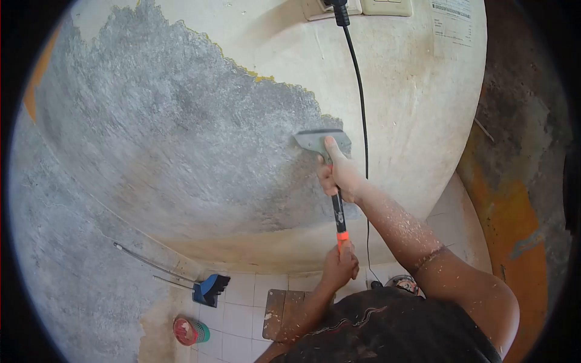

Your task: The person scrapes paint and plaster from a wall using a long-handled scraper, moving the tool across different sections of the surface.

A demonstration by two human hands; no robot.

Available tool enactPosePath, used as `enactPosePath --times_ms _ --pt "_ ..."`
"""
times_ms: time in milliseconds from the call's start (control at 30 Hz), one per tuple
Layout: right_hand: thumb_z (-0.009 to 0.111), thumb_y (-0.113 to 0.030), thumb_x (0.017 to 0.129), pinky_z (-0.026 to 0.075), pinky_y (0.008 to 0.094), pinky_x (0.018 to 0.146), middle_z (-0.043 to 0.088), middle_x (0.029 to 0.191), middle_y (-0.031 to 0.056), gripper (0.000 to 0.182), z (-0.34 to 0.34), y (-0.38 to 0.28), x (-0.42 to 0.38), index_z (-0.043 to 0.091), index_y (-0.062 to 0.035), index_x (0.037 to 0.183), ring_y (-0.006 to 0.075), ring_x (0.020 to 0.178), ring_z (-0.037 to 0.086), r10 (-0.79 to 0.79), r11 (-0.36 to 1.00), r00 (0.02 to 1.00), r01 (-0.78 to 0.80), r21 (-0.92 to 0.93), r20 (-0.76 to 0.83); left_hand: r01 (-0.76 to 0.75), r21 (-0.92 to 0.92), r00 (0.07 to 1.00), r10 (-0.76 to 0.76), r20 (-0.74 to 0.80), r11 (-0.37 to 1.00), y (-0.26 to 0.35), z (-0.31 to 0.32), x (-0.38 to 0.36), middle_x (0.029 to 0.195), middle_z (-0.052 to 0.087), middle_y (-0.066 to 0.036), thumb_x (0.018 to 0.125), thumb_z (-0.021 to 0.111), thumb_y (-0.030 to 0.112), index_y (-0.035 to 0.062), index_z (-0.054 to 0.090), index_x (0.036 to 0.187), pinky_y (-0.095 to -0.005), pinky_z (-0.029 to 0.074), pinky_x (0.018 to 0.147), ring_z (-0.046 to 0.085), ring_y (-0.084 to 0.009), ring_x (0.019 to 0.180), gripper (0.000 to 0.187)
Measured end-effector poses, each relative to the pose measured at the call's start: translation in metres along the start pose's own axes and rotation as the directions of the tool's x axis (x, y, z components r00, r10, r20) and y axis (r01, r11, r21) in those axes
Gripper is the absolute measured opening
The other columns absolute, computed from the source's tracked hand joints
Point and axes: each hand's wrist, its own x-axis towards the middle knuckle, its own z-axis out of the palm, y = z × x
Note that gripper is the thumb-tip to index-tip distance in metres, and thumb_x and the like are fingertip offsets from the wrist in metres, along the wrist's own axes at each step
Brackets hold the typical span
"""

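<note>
A long-handled scraper point(339, 212) with a wide grey head and a black and orange handle lies against the wall. My right hand point(339, 172) is closed round the upper handle, its thumb on the scraper head. Lower down, my left hand point(341, 265) grips the orange end of the handle. The blade touches the wall near the jagged edge between the bare grey surface point(200, 121) and the cream paint point(417, 121). Pale flakes cover the right forearm.
A black cable point(361, 103) hangs from a wall socket point(387, 7) just right of the scraper. On the tiled floor point(237, 319) are a blue brush and dustpan point(209, 291), a red and green basket point(191, 331) and a brown board point(275, 311).
</note>
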Motion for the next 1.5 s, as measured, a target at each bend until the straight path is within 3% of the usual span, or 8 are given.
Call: enactPosePath --times_ms 233,367,633,767,1067,1167,1333,1500 --pt "0.038 -0.059 0.087 0.019 0.0217 0.035 0.032 0.053 -0.0045 0.047 0.02 -0.019 -0.001 0.045 -0.013 0.081 0.0061 0.038 0.022 -0.117 0.988 0.991 0.11 0.107 0.066 -0.068 0.029 0.995 0.07 -0.07 0.997 0.036 -0.007 -0.002 0.051 0.04 -0.001 0.095 0.036 0.03 0.0055 0.041 0.078 -0.025 0.034 0.035 0.041 -0.0106 0.036 0.031" --pt "0.038 -0.059 0.087 0.023 0.0223 0.035 0.035 0.057 -0.002 0.049 0.001 0.002 0.0 0.044 -0.0112 0.084 0.0069 0.04 0.026 0.021 0.995 0.994 -0.032 0.098 0.112 -0.021 0.044 0.997 0.024 -0.074 0.999 0.014 -0.005 -0.007 0.051 0.04 -0.001 0.095 0.036 0.031 0.006 0.041 0.075 -0.0253 0.034 0.034 0.042 -0.0106 0.036 0.033" --pt "0.038 -0.058 0.088 0.022 0.0229 0.035 0.035 0.056 -0.0022 0.048 0.025 -0.027 0.004 0.044 -0.0106 0.083 0.0071 0.039 0.026 -0.128 0.985 0.981 0.109 0.132 0.148 -0.088 0.079 0.993 0.093 -0.066 0.993 0.047 -0.013 -0.002 0.048 0.038 0.0 0.095 0.032 0.037 0.008 0.041 0.079 -0.0254 0.034 0.034 0.04 -0.012 0.034 0.034" --pt "0.037 -0.059 0.088 0.022 0.0222 0.035 0.034 0.056 -0.003 0.048 0.003 -0.003 0.0 0.045 -0.0117 0.083 0.0064 0.039 0.024 0.011 0.992 0.991 -0.028 0.123 0.132 -0.008 0.077 0.996 0.015 -0.089 0.997 0.036 -0.002 -0.013 0.049 0.038 0.001 0.095 0.038 0.032 0.0066 0.04 0.073 -0.0242 0.035 0.034 0.041 -0.01 0.035 0.033" --pt "0.036 -0.061 0.087 0.023 0.0217 0.035 0.033 0.056 -0.0041 0.049 0.015 -0.013 0.001 0.045 -0.013 0.082 0.0056 0.04 0.024 -0.085 0.986 0.984 0.06 0.157 0.155 -0.033 0.03 0.996 0.036 -0.077 0.999 0.043 -0.009 -0.014 0.051 0.04 0.0 0.095 0.039 0.031 0.0061 0.04 0.073 -0.0246 0.035 0.034 0.041 -0.0099 0.036 0.033" --pt "0.035 -0.061 0.087 0.018 0.0211 0.035 0.032 0.053 -0.0059 0.048 0.011 -0.008 0.0 0.044 -0.0151 0.078 0.0046 0.038 0.02 -0.008 0.992 0.995 -0.004 0.125 0.097 0.019 0.054 0.997 -0.015 -0.079 0.998 0.029 -0.008 -0.012 0.05 0.039 -0.001 0.095 0.036 0.032 0.0081 0.041 0.077 -0.0255 0.035 0.034 0.041 -0.0115 0.035 0.03" --pt "0.036 -0.061 0.087 0.022 0.0213 0.035 0.034 0.056 -0.005 0.048 0.014 -0.011 0.005 0.044 -0.0142 0.08 0.0051 0.039 0.023 -0.063 0.967 0.966 -0.002 0.254 0.25 -0.025 0.151 0.995 0.039 -0.093 0.988 0.045 -0.021 -0.014 0.051 0.039 -0.001 0.095 0.036 0.032 0.0074 0.041 0.078 -0.0255 0.035 0.034 0.04 -0.0112 0.036 0.03" --pt "0.034 -0.061 0.087 0.022 0.0213 0.035 0.034 0.056 -0.0055 0.048 0.004 0.0 -0.002 0.044 -0.0145 0.08 0.0053 0.039 0.023 -0.002 0.974 0.973 -0.05 0.22 0.23 0.007 0.072 0.995 0.0 -0.096 0.997 0.027 -0.007 -0.019 0.051 0.04 -0.001 0.095 0.038 0.031 0.0062 0.041 0.078 -0.0246 0.035 0.035 0.041 -0.0102 0.037 0.03"
